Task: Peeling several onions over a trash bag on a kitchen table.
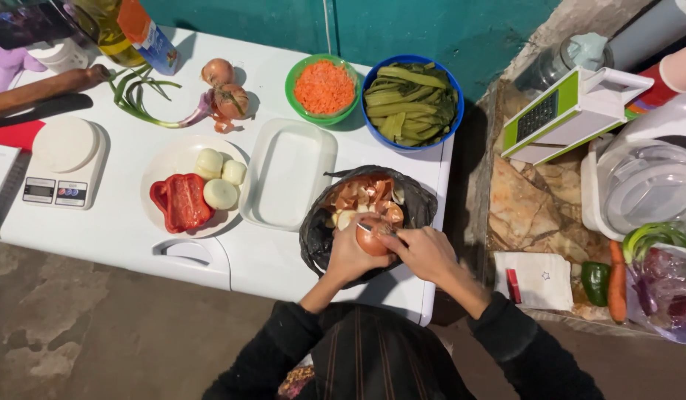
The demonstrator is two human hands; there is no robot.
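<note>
Orange-brown, the onion (372, 241) is clamped in the left hand (348, 257) over the black bag (317, 230) of peelings at the white desk (121, 230) edge. A knife (378, 229), lying left-right, is pinched by the right hand (426, 253) against its top.

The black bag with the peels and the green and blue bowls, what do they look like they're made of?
Bag: thin plastic film, it seems; glossy black, crumpled, folded at the rim. Green bowl and blue bowl: probably moulded plastic; bright even colour, smooth rims with a slight sheen. Enamel can't be ruled out.
</note>
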